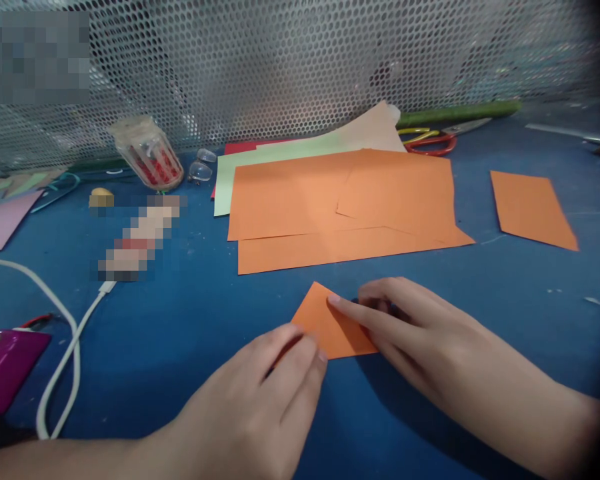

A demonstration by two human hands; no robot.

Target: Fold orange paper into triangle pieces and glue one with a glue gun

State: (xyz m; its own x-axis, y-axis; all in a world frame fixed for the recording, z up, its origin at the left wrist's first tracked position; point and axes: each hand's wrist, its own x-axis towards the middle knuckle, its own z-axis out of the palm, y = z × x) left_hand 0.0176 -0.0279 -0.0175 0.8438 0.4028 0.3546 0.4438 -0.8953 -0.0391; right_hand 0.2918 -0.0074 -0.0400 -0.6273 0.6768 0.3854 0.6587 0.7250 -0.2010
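Note:
A small piece of orange paper [337,333], triangular in outline and apparently folded, lies on the blue table in front of me. My left hand [275,380] has its fingers drawn together on the paper's left corner and near edge. From the right, my right hand [420,340] presses its outstretched index fingertip on the upper slope, while its other fingers curl at the right corner. Both lower corners are partly hidden under my hands. Just beyond lie larger orange sheets [290,200], overlapping each other. To their right is a separate orange piece [533,210].
Pale green paper [225,187] and scissors [433,141] lie behind the orange sheets. A jar with red contents [153,160] leans by the perforated metal panel [280,67]. On the left are a white cable [75,353], a purple packet [13,367] and pink paper [5,223].

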